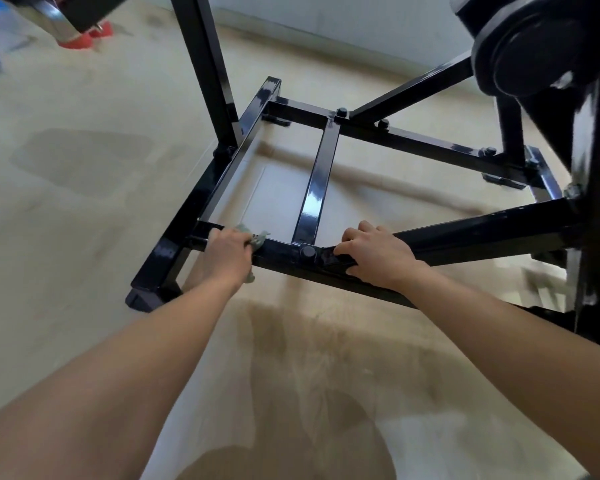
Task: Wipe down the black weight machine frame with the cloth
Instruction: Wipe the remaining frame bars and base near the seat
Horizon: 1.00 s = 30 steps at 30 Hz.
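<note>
1. Two bare forearms reach in from the lower edge of the frame, the nearest things in view, and run up toward the middle.
2. Pale beige floor fills most of the picture, with darker smudged patches at lower centre and at the left.
3. At centre and right stands the glossy black frame of the weight machine: square tubes bolted into a rectangular base on the floor, one bar crossing its middle, and an upright rising to the top edge.
4. A round black part of the machine hangs blurred in the upper right.
5. The right hand grips the near crossbar right of centre, fingers curled over its top and the thumb on the near side.
6. The left hand lies on the same bar left of centre, its fingers bent down around the cloth.
7. The grey-green cloth is bunched under that hand against the bar, showing only at the fingertips and below the wrist.
8. Red feet sit at upper left.
9. A bolt head sits on the bar between the hands.
</note>
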{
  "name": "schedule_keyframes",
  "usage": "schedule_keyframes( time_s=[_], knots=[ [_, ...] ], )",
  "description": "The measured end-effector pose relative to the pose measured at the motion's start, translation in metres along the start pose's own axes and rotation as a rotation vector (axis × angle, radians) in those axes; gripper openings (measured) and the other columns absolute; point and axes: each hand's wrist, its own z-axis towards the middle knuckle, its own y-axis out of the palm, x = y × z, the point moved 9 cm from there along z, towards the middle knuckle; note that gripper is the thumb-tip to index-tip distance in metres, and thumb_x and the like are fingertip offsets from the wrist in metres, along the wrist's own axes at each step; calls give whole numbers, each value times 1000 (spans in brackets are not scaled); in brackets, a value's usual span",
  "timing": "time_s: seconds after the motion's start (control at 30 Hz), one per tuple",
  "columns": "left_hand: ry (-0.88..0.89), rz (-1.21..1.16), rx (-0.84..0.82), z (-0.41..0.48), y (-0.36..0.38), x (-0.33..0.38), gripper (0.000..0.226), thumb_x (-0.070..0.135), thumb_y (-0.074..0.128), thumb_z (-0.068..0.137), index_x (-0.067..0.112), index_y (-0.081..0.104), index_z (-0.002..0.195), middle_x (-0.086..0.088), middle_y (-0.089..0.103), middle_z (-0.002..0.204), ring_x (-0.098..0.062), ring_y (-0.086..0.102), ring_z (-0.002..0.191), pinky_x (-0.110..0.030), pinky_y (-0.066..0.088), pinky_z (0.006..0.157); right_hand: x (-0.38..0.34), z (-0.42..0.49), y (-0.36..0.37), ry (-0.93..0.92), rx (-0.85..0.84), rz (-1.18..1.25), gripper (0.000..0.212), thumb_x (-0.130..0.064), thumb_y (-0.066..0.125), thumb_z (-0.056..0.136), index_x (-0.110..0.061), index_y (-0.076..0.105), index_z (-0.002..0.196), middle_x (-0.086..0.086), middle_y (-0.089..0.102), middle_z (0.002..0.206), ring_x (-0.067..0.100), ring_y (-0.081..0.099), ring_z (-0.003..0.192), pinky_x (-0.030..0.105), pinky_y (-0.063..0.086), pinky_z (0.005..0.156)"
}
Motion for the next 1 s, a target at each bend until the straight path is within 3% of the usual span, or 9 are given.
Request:
schedule_keyframes(
  time_s=[0.17, 0.3, 0.4, 0.47, 0.57, 0.67, 0.8, 0.9, 1.0],
  knots=[
    [171, -162, -146, -25, 23, 60, 26, 28, 62, 98, 21, 73, 121, -2, 62, 127, -24, 46, 110, -32, 40, 96, 3, -1, -4, -19, -64, 45, 46, -32, 66, 94, -30, 56, 139, -1, 56, 133, 23, 47, 116, 41, 48, 92],
    [176, -211, -188, -30, 24, 60, 26, 28, 72, 92, 19, 76, 116, 0, 64, 119, -21, 55, 110, -33, 46, 96, 2, -7, -12, -17, -35, -40, 45, -35, 64, 94, -27, 54, 137, 1, 59, 127, 23, 52, 112, 41, 49, 90],
    [-37, -274, -108, -30, 12, 28, 25, 29, 72, 92, 18, 76, 114, -3, 66, 111, -19, 59, 99, -29, 43, 84, 6, -14, -15, -4, -9, -80, 45, -42, 63, 94, -27, 54, 136, 1, 59, 125, 23, 53, 111, 40, 49, 89],
    [-291, -397, -21, -40, 5, 3, 25, 31, 72, 93, 19, 75, 114, -3, 70, 109, -19, 62, 96, -30, 46, 83, 9, -19, -14, -14, -21, -75, 44, -40, 62, 95, -28, 55, 136, 0, 59, 127, 23, 53, 113, 40, 49, 89],
    [-761, -796, 67, -66, 22, -27, 18, 28, 70, 95, 17, 72, 108, -3, 71, 103, -22, 66, 93, -34, 51, 87, 15, -26, -18, -31, -53, -56, 45, -36, 62, 94, -30, 54, 138, -2, 58, 130, 22, 53, 115, 40, 50, 90],
    [-1031, -1070, 266, -74, 35, -58, 11, 24, 74, 92, 20, 67, 84, -3, 72, 90, -26, 72, 88, -43, 59, 89, 30, -29, -26, -5, -69, -10, 47, -38, 64, 92, -34, 55, 137, -4, 60, 126, 21, 55, 113, 43, 52, 88],
    [-1126, -1243, 391, -69, 43, -82, 22, 17, 75, 90, 24, 64, 73, -2, 73, 89, -22, 73, 80, -37, 62, 80, 43, -31, -29, 62, -78, 108, 44, -44, 67, 88, -37, 60, 131, -6, 60, 113, 21, 58, 103, 41, 53, 80],
    [-1090, -1400, 376, -61, 45, -65, 13, 12, 73, 93, 22, 65, 94, -2, 70, 96, -17, 70, 81, -33, 60, 76, 43, -29, -27, 68, -76, 148, 43, -42, 71, 86, -35, 63, 128, -6, 59, 108, 20, 57, 99, 41, 53, 78],
    [-1115, -1552, 276, -65, 63, -42, 27, 6, 69, 95, 23, 62, 113, -7, 68, 110, -26, 71, 96, -34, 61, 77, 45, -27, -26, 76, -77, 169, 44, -42, 73, 85, -34, 64, 128, -6, 60, 107, 20, 57, 98, 41, 54, 77]
  ],
)
